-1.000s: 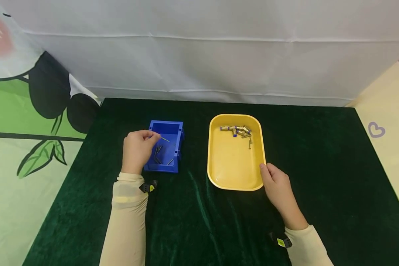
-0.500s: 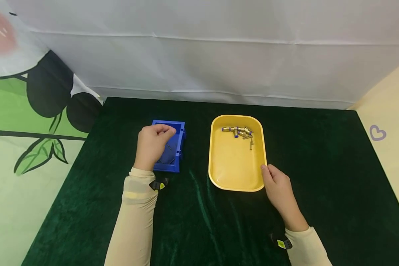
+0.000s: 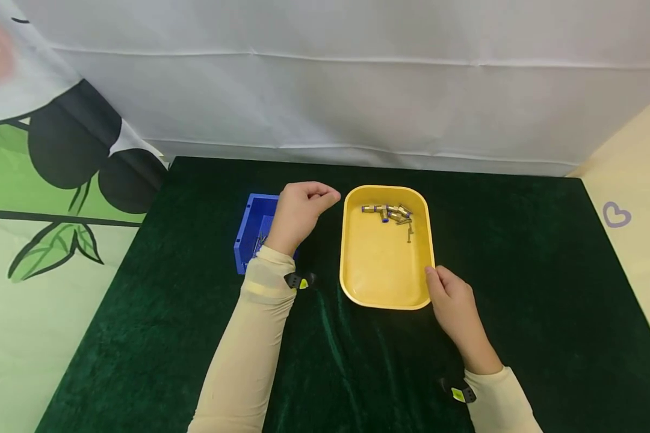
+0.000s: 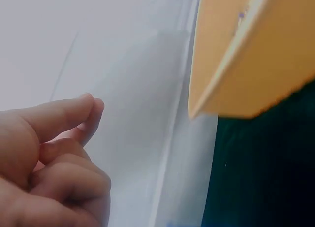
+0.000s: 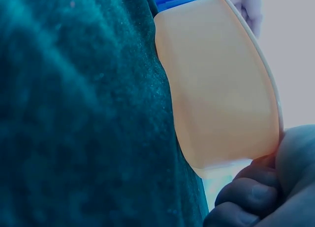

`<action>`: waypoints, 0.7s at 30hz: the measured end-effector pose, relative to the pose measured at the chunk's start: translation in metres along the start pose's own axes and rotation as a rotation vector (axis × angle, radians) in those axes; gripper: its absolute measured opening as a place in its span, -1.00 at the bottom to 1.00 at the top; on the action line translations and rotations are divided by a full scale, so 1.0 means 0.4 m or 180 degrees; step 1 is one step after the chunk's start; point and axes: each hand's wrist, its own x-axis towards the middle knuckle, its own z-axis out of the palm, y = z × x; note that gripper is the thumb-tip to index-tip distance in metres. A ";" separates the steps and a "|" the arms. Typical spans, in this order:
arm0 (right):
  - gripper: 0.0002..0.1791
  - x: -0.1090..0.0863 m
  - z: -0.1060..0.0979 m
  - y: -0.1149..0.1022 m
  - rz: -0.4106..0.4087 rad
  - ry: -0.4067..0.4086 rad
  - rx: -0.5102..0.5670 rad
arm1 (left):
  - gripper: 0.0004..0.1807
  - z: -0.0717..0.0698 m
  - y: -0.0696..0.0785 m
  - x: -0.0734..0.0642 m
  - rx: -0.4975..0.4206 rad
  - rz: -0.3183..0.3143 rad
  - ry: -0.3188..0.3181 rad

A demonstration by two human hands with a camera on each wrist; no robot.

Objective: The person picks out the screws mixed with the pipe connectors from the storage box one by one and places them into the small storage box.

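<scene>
My left hand [image 3: 301,211] is between the blue bin [image 3: 242,245] and the yellow tray [image 3: 379,270], its thumb and forefinger pinched together near the tray's far left corner. The screw in this pinch is hidden by the fingers [image 4: 74,113] now. My right hand [image 3: 454,308] grips the tray's right rim, thumb on top and the other fingers curled below it. Brass push-in fittings with blue ends [image 3: 383,209] lie in the far part of the tray, with several screws [image 3: 409,232] beside them. More screws [image 3: 257,243] lie in the blue bin, partly covered by the left forearm.
A dark green velvet cloth [image 3: 520,270] covers the table under both containers. Behind the table's far edge hangs a white cloth backdrop [image 3: 357,102]. Printed panels stand to the left and right.
My left hand has moved right and away from over the blue bin toward the tray, carrying the screw that showed at its fingertips a second ago. The right hand stays on the rim.
</scene>
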 end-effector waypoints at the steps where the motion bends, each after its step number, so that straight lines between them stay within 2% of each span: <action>1: -0.42 0.000 0.001 0.000 -0.0001 0.0001 -0.0005 | -0.81 0.009 0.002 0.005 -0.0040 -0.0008 -0.0039; 7: -0.42 0.001 0.006 0.003 0.0043 0.0016 -0.0025 | -0.81 0.056 0.015 0.036 -0.0194 0.0020 -0.0201; 17: -0.44 0.004 0.023 0.000 0.0078 -0.0019 0.0024 | -0.81 0.135 0.030 0.071 -0.0078 -0.0015 -0.0459; 21: -0.45 0.001 0.027 -0.001 0.0091 -0.0048 0.0042 | -0.81 0.170 0.031 0.076 -0.0119 -0.0108 -0.0663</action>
